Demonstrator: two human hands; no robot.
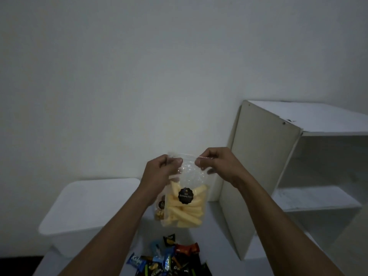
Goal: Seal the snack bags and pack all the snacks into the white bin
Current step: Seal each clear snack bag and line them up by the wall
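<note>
Sealing the clear snack bag [186, 204]
Left hand [159, 172] and right hand [217, 164] pinch its top strip, lifted right of the white bin [87, 214] to press it closed.

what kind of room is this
Probably a plain room at home or a storage corner, dimly lit: a bare white wall, an empty white shelf unit, and a white bin on the table.

Pale yellow sticks [186, 210], black scalloped label [185, 195], white bin [87, 214].
</note>
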